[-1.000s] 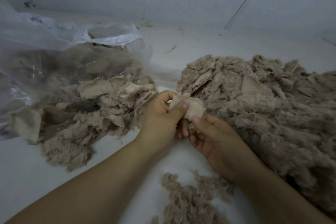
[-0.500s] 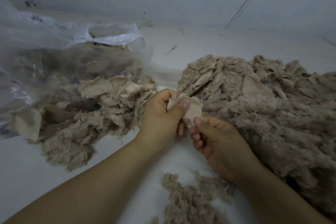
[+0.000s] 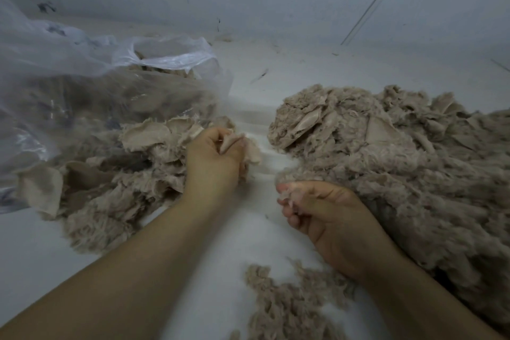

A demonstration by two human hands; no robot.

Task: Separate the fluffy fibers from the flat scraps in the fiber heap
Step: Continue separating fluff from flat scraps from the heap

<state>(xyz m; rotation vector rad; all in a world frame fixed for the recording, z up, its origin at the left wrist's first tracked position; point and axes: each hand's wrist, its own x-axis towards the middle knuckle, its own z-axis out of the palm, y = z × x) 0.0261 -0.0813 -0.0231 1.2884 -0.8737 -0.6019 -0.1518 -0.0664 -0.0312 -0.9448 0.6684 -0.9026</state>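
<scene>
Apart go the hands: the left hand (image 3: 214, 156) grips a flat beige fabric scrap (image 3: 249, 149) beside the left scrap pile (image 3: 116, 174), the right hand (image 3: 320, 218) pinches fluffy beige fibers (image 3: 288, 196) against the big fiber heap (image 3: 400, 163) on the white tabletop (image 3: 248, 232).

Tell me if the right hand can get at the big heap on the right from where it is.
Probably yes. The right hand lies at the near edge of the big heap, nothing between them, though its fingers already pinch a tuft of fluff.
</scene>
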